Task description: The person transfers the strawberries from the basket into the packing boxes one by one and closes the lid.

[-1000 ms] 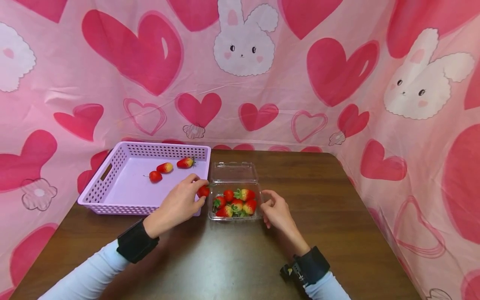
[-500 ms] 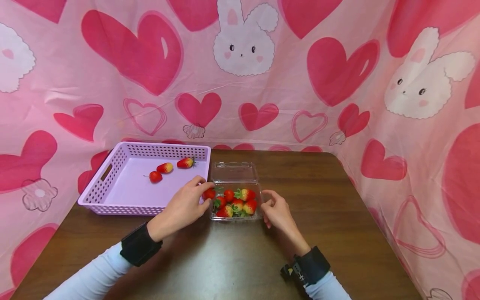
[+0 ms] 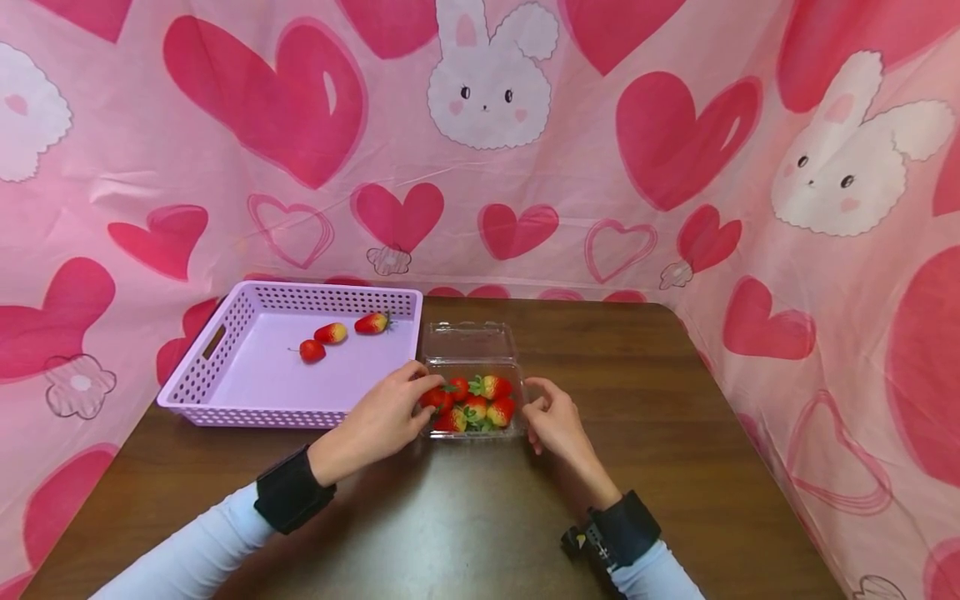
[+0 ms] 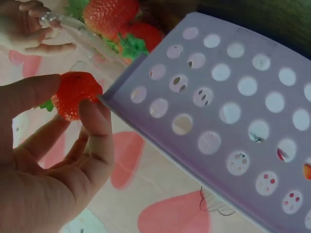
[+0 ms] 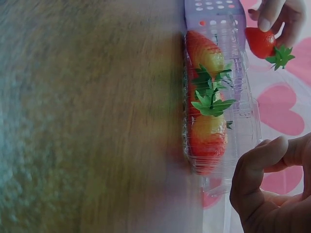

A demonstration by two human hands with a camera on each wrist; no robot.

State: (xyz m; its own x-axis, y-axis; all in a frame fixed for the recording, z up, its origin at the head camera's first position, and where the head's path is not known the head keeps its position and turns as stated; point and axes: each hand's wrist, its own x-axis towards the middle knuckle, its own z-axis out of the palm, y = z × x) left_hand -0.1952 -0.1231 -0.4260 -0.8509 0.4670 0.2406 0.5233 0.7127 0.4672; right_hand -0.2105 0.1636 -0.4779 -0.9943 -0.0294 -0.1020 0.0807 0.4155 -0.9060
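My left hand [image 3: 384,414] pinches a red strawberry [image 4: 77,94] with a green leafy top between thumb and fingers. In the head view it is at the left side of a clear plastic box [image 3: 474,362], over the rim. Several red-and-yellow strawberries [image 3: 500,411] lie inside the box, and its lid [image 3: 468,340] is folded back. My right hand [image 3: 552,419] holds the box's right side with curled fingers and thumb. In the right wrist view the held strawberry [image 5: 261,42] hangs leaf-down beside the box's far end.
A purple perforated basket [image 3: 255,383] stands left of the box. In it lie two red-and-yellow strawberries [image 3: 330,333] and a small red fruit [image 3: 312,351] with a thin stem. The brown table [image 3: 480,517] meets a pink heart-patterned cloth [image 3: 600,167] at the back and sides.
My left hand has moved right with the strawberry, from the basket's right edge to over the left part of the box. The right hand has stayed at the box's right side.
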